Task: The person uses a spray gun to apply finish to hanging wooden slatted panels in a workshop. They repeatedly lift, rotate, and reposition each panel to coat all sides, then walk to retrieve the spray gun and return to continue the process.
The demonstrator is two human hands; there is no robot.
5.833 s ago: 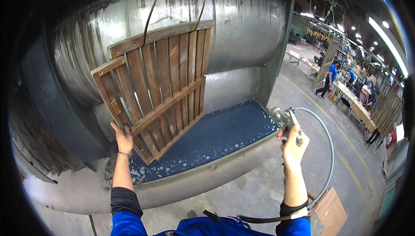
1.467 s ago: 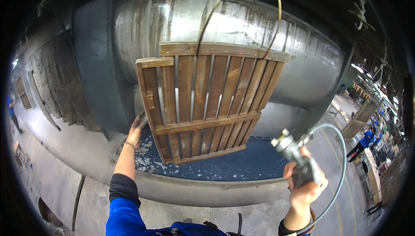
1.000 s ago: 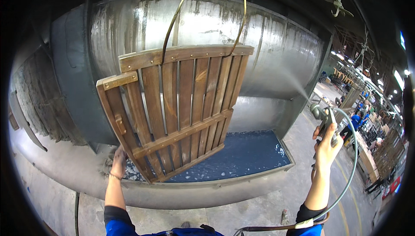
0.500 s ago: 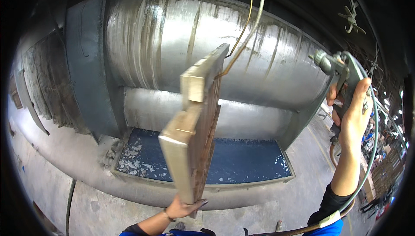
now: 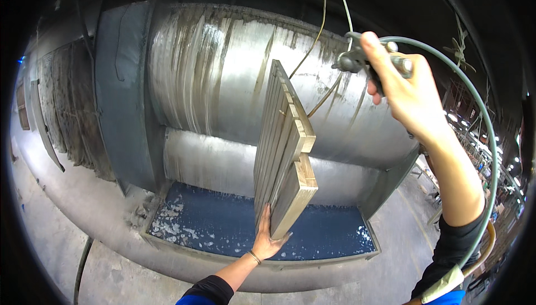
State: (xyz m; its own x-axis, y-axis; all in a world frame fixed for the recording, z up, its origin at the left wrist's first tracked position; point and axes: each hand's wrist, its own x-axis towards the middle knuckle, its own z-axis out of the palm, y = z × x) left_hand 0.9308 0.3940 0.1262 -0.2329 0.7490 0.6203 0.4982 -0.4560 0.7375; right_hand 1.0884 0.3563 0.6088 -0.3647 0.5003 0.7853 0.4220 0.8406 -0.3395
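Observation:
A slatted wooden panel [image 5: 285, 154] hangs upright and nearly edge-on in the middle, from hooked wires [image 5: 322, 31]. My left hand [image 5: 270, 242] grips its lower near corner, fingers along the left face and thumb on the other side. Up at the right, my right hand [image 5: 403, 82] is closed around a dark spray gun [image 5: 357, 62]. The gun's nozzle points left, above and to the right of the panel and apart from it. A pale green hose [image 5: 491, 132] runs from the gun down past my right forearm. My fingers hide part of the gun's grip.
Behind the panel stands a large curved metal backdrop [image 5: 240, 65], streaked brown. Below it lies a trough [image 5: 223, 252] of dark blue liquid with white flecks. A grey metal side wall [image 5: 120, 98] rises at the left. Twisted wire [image 5: 460, 48] hangs at the upper right.
The panel has swung round, so its slatted left face now shows. My left hand has moved up and right with it. My right hand has brought the spray gun left and higher.

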